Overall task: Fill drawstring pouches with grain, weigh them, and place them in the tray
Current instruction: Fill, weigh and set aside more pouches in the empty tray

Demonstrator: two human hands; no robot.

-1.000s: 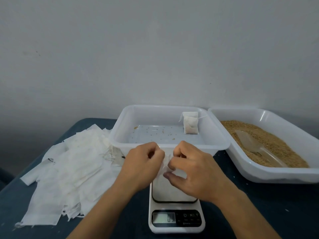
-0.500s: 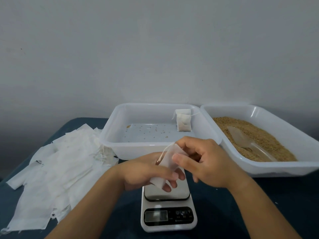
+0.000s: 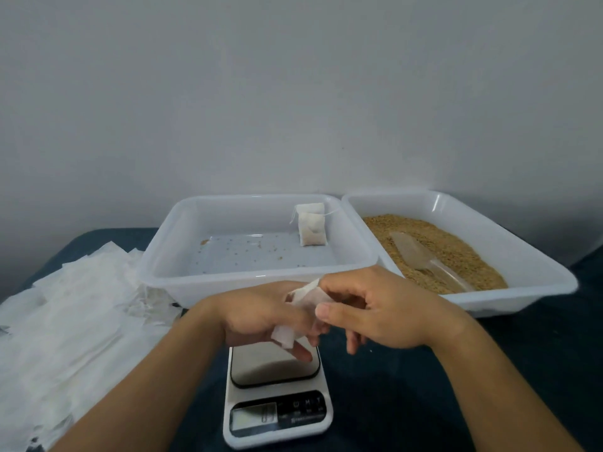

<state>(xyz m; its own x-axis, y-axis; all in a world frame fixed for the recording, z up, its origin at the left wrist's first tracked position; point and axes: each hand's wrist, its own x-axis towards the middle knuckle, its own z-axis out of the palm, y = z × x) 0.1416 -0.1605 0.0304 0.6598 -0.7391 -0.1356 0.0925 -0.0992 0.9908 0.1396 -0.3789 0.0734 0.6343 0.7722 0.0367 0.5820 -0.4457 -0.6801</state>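
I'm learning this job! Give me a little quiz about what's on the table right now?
1. True or false: the scale has a pouch lying on it.
2. How many filled pouches are in the middle tray?
3. What lies on the grain: A scoop, B spoon, C cup?

Key:
1. False; both hands, left hand and right hand, hold the empty pouch above it.
2. One.
3. A, the scoop.

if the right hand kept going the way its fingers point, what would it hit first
Its fingers point left, so the right hand would first meet the empty pouch it already pinches, then the left hand behind it.
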